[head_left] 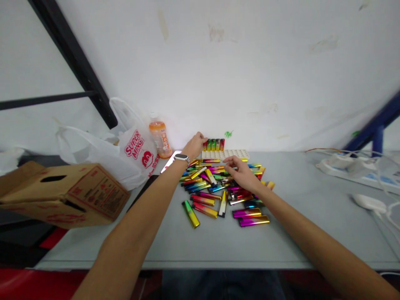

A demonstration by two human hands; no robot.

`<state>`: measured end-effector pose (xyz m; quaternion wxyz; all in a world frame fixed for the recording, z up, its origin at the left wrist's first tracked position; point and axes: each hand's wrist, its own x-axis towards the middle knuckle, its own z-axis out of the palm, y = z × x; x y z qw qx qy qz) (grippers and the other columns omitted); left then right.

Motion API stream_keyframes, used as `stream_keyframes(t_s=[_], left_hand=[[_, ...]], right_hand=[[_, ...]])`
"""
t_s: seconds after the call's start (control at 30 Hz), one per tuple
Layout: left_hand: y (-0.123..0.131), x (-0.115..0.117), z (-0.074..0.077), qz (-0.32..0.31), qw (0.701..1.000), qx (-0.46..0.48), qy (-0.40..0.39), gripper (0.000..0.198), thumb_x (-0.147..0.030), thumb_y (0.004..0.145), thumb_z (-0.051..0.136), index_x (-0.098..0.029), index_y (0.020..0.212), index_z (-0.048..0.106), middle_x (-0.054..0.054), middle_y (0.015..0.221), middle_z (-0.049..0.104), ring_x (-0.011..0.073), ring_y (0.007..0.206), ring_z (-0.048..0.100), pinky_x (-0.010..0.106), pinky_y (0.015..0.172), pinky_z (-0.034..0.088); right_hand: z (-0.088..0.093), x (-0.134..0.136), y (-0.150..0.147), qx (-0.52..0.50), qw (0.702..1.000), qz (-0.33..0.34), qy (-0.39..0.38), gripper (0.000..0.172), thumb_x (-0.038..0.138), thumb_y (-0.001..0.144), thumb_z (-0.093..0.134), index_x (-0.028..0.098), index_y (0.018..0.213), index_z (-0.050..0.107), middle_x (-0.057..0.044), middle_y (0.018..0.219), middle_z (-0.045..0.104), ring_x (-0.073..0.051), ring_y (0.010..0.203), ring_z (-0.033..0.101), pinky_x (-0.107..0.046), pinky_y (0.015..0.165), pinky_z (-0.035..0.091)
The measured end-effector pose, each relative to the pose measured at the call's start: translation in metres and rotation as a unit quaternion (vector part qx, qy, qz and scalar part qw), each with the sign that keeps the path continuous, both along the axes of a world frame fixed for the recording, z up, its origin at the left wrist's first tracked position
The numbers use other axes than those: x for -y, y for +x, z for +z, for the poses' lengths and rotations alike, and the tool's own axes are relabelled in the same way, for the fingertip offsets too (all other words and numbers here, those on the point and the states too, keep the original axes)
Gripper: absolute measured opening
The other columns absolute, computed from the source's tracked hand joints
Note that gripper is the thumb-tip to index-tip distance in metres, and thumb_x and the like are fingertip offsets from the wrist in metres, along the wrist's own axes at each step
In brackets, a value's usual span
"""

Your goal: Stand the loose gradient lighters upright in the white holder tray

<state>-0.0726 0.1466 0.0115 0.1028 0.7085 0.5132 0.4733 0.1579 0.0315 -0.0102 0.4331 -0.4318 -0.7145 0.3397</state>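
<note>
In the head view, my left hand (195,144) reaches to the back of the table, fingers closed on the leftmost lighter (205,146) of a short upright row. Several shiny lighters (215,145) stand beside it in a white tray with holes (236,154), close to the wall. My right hand (240,171) hovers over the near side of the tray, thumb and fingers bent but apart, and no object shows between them. Below both hands lies a loose pile of metallic coloured lighters (204,199), in red, gold, purple, green and blue.
At left stand a cardboard box (90,193), a white plastic bag (134,146) and an orange drink bottle (161,137). A phone-like flat object (170,161) lies by my left wrist. Power strips (359,168) and a white charger (370,203) with cables lie at right.
</note>
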Motion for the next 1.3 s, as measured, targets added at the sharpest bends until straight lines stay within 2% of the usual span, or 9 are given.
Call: stream_keyframes(t_s=[0.1,0.2,0.3,0.47,0.67,0.8,0.97,1.17,1.3], left_hand=[[0.002,0.014,-0.005,-0.002,0.988,-0.155,-0.007,0.04,-0.008,0.091,0.051,-0.019,0.129,0.059,0.014,0.129,0.056,0.025,0.115,0.055,0.041,0.098,0.051],[0.003,0.025,-0.008,0.034,0.936,-0.35,0.001,0.059,0.0,0.086,0.04,-0.017,0.142,0.047,0.016,0.138,0.05,0.0285,0.122,0.047,0.042,0.096,0.051],[0.005,0.034,-0.007,0.062,0.913,-0.403,0.002,0.065,0.0,0.084,0.039,-0.015,0.147,0.04,0.016,0.143,0.047,0.0302,0.122,0.046,0.043,0.094,0.051],[0.016,0.056,-0.006,0.095,0.937,-0.336,0.009,0.054,-0.005,0.088,0.04,-0.017,0.139,0.049,0.014,0.148,0.047,0.0318,0.125,0.047,0.048,0.099,0.048],[0.045,0.086,-0.02,0.043,0.989,-0.126,0.057,0.027,-0.01,0.09,0.044,-0.016,0.108,0.064,0.012,0.119,0.06,0.026,0.115,0.056,0.045,0.104,0.047],[0.053,0.098,-0.032,0.003,0.998,-0.004,0.07,0.032,-0.004,0.089,0.038,-0.017,0.098,0.065,0.01,0.111,0.063,0.0226,0.113,0.059,0.044,0.106,0.046],[0.048,0.114,-0.03,-0.047,0.996,0.027,0.077,0.026,-0.009,0.093,0.041,-0.018,0.096,0.066,0.008,0.104,0.065,0.0213,0.106,0.061,0.041,0.1,0.048],[0.057,0.124,-0.024,-0.092,0.992,0.022,0.084,0.029,-0.004,0.09,0.041,-0.018,0.093,0.066,0.007,0.101,0.064,0.0202,0.102,0.06,0.039,0.096,0.049],[0.068,0.129,-0.023,-0.13,0.988,0.001,0.08,0.028,-0.006,0.092,0.042,-0.019,0.093,0.067,0.008,0.1,0.064,0.0209,0.103,0.06,0.04,0.097,0.048]], right_hand=[[0.0,0.0,0.004,0.061,0.998,0.015,0.033,0.019,0.023,0.084,0.053,0.02,0.102,0.059,-0.002,0.085,0.062,-0.018,0.081,0.058,-0.03,0.072,0.044],[0.002,0.002,0.011,0.138,0.987,0.035,0.074,0.027,0.01,0.076,0.052,0.018,0.101,0.061,-0.006,0.096,0.064,-0.02,0.09,0.059,-0.033,0.083,0.045],[0.008,0.007,0.017,0.258,0.958,0.057,0.114,0.03,0.009,0.073,0.057,0.017,0.101,0.064,-0.009,0.106,0.064,-0.024,0.103,0.056,-0.039,0.094,0.041],[0.019,0.01,0.018,0.394,0.907,0.075,0.128,0.022,0.019,0.078,0.063,0.019,0.1,0.068,-0.011,0.108,0.063,-0.029,0.108,0.054,-0.04,0.094,0.036],[0.017,-0.002,0.011,0.412,0.897,0.062,0.15,0.012,0.02,0.083,0.061,0.018,0.093,0.067,-0.011,0.101,0.064,-0.026,0.1,0.057,-0.036,0.088,0.037],[0.011,-0.008,0.007,0.299,0.937,0.041,0.175,0.02,0.028,0.096,0.049,0.017,0.087,0.064,-0.008,0.09,0.066,-0.022,0.089,0.059,-0.034,0.083,0.039],[0.016,-0.005,-0.011,-0.079,0.994,0.009,0.073,0.037,0.056,0.096,0.045,0.022,0.087,0.057,0.003,0.063,0.056,-0.014,0.058,0.052,-0.027,0.06,0.041],[0.016,0.01,-0.027,-0.336,0.917,0.014,-0.214,0.059,0.078,0.084,0.038,0.023,0.061,0.042,0.01,0.043,0.024,-0.007,0.035,0.016,-0.022,0.037,0.011],[0.012,0.024,-0.021,-0.361,0.893,0.077,-0.258,0.062,0.075,0.083,0.038,0.024,0.049,0.03,0.008,0.039,0.019,-0.006,0.036,0.011,-0.023,0.037,0.007]])
